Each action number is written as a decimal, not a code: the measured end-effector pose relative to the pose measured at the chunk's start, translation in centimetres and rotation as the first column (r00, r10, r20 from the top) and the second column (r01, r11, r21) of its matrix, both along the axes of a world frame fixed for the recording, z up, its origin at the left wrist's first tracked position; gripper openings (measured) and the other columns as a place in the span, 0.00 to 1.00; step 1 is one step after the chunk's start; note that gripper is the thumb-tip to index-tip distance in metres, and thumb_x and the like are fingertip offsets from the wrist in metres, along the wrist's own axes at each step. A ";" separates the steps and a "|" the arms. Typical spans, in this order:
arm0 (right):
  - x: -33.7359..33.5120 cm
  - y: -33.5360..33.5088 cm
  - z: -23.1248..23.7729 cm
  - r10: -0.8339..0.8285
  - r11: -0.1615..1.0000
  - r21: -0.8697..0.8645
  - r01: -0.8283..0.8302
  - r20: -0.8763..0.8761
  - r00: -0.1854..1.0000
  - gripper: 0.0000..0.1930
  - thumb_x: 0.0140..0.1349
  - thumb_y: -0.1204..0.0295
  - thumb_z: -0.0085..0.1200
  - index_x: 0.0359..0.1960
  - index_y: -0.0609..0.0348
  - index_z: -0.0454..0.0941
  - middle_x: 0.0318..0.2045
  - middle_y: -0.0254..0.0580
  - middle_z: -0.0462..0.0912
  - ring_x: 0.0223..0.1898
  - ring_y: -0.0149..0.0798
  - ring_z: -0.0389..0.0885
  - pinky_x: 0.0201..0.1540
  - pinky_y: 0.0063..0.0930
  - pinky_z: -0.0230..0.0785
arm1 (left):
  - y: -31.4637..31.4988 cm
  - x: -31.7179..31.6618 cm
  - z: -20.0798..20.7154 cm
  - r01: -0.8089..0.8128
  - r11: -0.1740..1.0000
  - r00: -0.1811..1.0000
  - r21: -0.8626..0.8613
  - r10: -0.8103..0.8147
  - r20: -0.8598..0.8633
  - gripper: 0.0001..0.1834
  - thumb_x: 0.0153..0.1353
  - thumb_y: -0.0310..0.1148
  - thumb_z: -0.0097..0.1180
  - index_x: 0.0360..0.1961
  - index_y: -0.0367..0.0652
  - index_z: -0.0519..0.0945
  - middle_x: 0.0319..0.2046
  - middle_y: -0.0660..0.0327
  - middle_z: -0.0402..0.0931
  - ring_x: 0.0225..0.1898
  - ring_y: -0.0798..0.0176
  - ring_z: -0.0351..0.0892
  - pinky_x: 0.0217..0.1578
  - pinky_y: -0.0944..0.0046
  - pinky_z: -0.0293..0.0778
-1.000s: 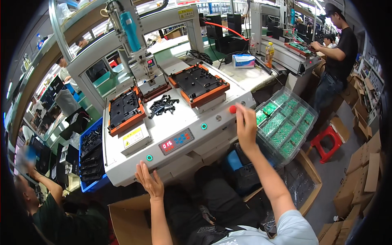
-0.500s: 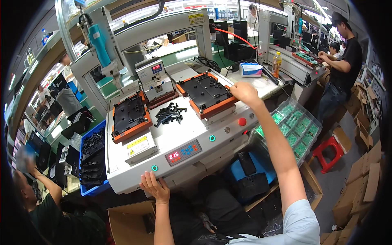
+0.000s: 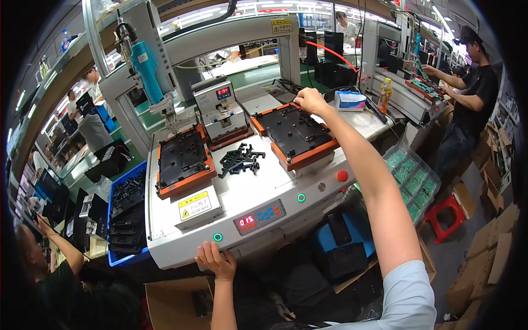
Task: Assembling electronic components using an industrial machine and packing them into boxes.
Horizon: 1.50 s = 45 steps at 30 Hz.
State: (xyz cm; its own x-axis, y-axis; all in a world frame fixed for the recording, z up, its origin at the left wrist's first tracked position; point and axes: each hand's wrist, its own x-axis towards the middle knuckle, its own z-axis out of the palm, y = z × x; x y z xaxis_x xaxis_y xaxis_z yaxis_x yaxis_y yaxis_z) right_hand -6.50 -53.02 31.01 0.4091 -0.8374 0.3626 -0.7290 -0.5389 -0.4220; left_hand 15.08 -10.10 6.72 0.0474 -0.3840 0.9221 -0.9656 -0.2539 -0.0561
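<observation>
My right hand (image 3: 312,102) is at the far corner of the right orange fixture (image 3: 308,157), its fingers bent in a pinch. Whatever is between the fingertips is hidden. That fixture holds a flat black plastic panel (image 3: 294,132) with small black parts on it. My left hand (image 3: 217,263) rests on the front edge of the white machine (image 3: 187,247), fingers stretched out just below a green-ringed button (image 3: 218,237). A second black panel (image 3: 184,157) lies in the left orange fixture (image 3: 190,186). Loose black clips (image 3: 240,159) lie heaped between the two fixtures.
A teal screwdriver unit (image 3: 146,71) hangs over the left fixture, behind which stands a screw feeder (image 3: 220,110). A blue bin (image 3: 144,256) of black parts is at left, a compartmented tray (image 3: 432,184) at right. A red emergency button (image 3: 342,176) sits on the front. Co-workers are on both sides.
My right hand has moved from the right fixture's right side to its far corner. My left hand keeps its place on the machine's edge. The whole view has shifted slightly.
</observation>
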 end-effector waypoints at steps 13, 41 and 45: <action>-3.3 7.2 0.0 -0.115 0.993 -0.009 0.114 -0.129 0.985 0.31 0.54 0.44 0.53 0.31 0.69 0.80 0.28 0.57 0.82 0.34 0.51 0.82 0.36 0.40 0.72 | -0.4 -0.6 0.1 0.028 0.999 0.998 -0.025 -0.029 -0.056 0.26 0.62 0.30 0.46 0.61 0.36 0.59 0.62 0.48 0.58 0.67 0.44 0.50 0.67 0.46 0.34; -23.3 -3.5 -19.4 -0.312 0.940 0.329 0.093 0.712 0.629 0.30 0.59 0.53 0.56 0.53 0.66 0.70 0.34 0.36 0.77 0.33 0.28 0.73 0.38 0.21 0.65 | -0.7 -1.0 1.6 -0.040 0.999 0.999 -0.016 0.040 0.028 0.26 0.68 0.37 0.43 0.61 0.32 0.57 0.62 0.46 0.55 0.64 0.44 0.52 0.63 0.42 0.45; -23.8 12.9 -19.1 -0.147 0.983 0.184 0.007 0.759 0.635 0.16 0.66 0.66 0.48 0.49 0.65 0.75 0.28 0.34 0.77 0.29 0.26 0.75 0.36 0.20 0.67 | -1.3 -0.7 2.2 0.040 0.996 0.996 -0.078 -0.034 0.083 0.26 0.68 0.36 0.44 0.61 0.32 0.59 0.60 0.47 0.59 0.63 0.45 0.54 0.62 0.45 0.45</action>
State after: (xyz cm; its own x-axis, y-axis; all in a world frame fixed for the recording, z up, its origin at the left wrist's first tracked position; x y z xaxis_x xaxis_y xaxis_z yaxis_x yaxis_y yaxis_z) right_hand -30.26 -40.09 11.96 -0.0266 -0.9234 0.3829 -0.1403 -0.3758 -0.9160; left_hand 14.40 -11.42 8.92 -0.0421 -0.3092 0.9501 -0.9675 -0.2247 -0.1160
